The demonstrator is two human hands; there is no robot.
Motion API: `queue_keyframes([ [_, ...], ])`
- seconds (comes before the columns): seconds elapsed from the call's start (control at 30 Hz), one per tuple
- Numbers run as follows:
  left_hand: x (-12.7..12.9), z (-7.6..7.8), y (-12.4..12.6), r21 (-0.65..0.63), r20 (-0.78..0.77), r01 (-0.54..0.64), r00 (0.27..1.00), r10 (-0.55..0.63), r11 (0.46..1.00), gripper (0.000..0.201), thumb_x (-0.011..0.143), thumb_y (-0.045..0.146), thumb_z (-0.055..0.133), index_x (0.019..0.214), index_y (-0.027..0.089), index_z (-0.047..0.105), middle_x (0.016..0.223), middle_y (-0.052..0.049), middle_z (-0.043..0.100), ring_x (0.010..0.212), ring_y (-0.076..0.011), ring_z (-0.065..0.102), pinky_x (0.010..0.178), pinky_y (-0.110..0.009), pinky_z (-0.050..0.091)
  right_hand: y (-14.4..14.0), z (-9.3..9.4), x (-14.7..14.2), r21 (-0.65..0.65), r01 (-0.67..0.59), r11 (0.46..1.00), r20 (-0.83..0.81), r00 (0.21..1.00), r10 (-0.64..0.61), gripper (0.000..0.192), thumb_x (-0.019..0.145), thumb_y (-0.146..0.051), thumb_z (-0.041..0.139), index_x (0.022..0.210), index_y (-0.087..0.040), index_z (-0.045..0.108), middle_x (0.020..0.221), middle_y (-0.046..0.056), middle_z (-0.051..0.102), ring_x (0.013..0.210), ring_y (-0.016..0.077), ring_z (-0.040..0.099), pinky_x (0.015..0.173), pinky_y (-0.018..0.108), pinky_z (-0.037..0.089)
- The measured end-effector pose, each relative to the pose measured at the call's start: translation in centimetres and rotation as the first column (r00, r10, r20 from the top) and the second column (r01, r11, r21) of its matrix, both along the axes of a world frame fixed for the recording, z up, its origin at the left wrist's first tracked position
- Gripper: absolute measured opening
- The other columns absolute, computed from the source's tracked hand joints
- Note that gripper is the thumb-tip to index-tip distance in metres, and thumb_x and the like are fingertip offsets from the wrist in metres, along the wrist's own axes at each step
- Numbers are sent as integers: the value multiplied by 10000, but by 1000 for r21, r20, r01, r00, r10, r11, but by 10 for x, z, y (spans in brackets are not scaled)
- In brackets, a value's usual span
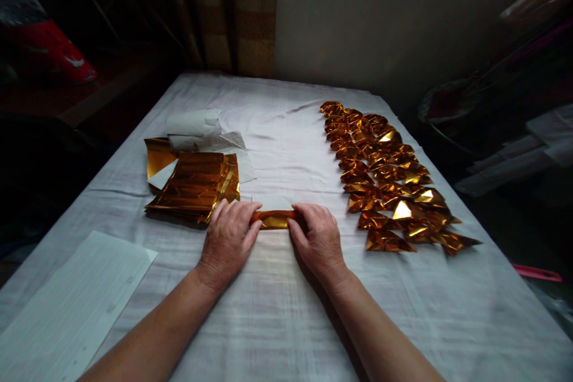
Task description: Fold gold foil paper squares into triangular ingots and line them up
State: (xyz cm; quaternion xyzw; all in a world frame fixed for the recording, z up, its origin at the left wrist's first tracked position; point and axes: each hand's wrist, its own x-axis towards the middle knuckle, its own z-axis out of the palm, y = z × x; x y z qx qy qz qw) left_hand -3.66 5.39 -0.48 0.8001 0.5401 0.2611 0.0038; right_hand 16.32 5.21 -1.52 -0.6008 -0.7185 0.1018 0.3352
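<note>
A strip of gold foil paper (274, 220), folded or rolled narrow, lies crosswise at the middle of the table. My left hand (230, 230) pinches its left end between thumb and fingers. The right end is gripped by my right hand (319, 234) in the same way. Just beyond my left hand is a stack of flat gold foil sheets (190, 185), its near right corner close to the fingers. To the right stand rows of folded gold foil pieces (380, 170) with pointed ends. The parts of the strip under my fingers are hidden.
Crumpled pale paper (194, 129) lies behind the foil stack. A ruled paper sheet (85, 304) is at the left front of the cloth-covered table (268, 334). A red container (54, 48) stands at the far left. A pink handle (537, 273) shows beyond the right edge.
</note>
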Motion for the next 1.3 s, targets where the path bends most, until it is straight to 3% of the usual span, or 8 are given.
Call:
queue_keyframes([
  [0.2,7,8,-11,61,-115,116,987,-108,991,242,957,242,505,1125,231,679,1298,-77,637,1233,-275,543,1148,-524,308,0,0,0,5,-6,1000,52,999,5,225,897,-250,543,1096,-207,640,1049,85,691,980,256,586,883,385,430],
  [0.37,14,7,-20,-20,-121,294,948,-294,956,365,985,331,461,1269,168,622,1356,-92,621,1310,-280,507,1179,-519,269,0,-1,0,6,-10,1000,43,999,10,220,899,-245,550,1094,-195,640,1047,86,690,981,255,582,897,390,430],
  [0.6,13,0,-20,-95,-119,269,953,-279,958,463,978,423,470,1350,161,559,1389,-117,592,1313,-287,513,1185,-529,240,-3,1,2,73,-31,997,46,999,28,246,924,-243,504,1105,-200,664,1070,99,693,997,243,610,899,392,465],
  [0.77,14,-1,-20,-96,-117,255,957,-266,962,456,964,385,501,1359,162,547,1379,-124,599,1301,-289,523,1187,-542,221,-16,9,0,152,-208,966,219,960,173,367,945,-217,467,1277,-230,624,1348,92,615,1317,254,485,1099,452,360],
  [0.9,13,0,-20,-124,-103,264,955,-277,957,427,961,325,476,1344,155,557,1370,-124,606,1312,-288,512,1185,-546,219,-24,10,-4,-16,-333,943,294,900,323,458,983,-287,424,1426,-195,491,1463,90,515,1393,236,414,1184,486,254],
  [1.0,11,1,-21,-153,-117,278,948,-297,948,482,950,347,472,1388,150,516,1411,-129,569,1346,-287,474,1196,-548,175,-27,9,-4,-165,-328,930,311,878,365,557,983,-400,450,1481,-156,407,1520,105,430,1418,253,379,1193,507,237],
  [1.3,2,-6,-28,-130,-209,250,939,-273,959,615,953,542,424,1458,192,442,1484,-110,496,1394,-269,413,1215,-506,89,-33,8,8,-220,-245,944,386,867,316,677,938,-527,515,1496,-167,386,1552,133,355,1444,295,328,1180,575,219],
])
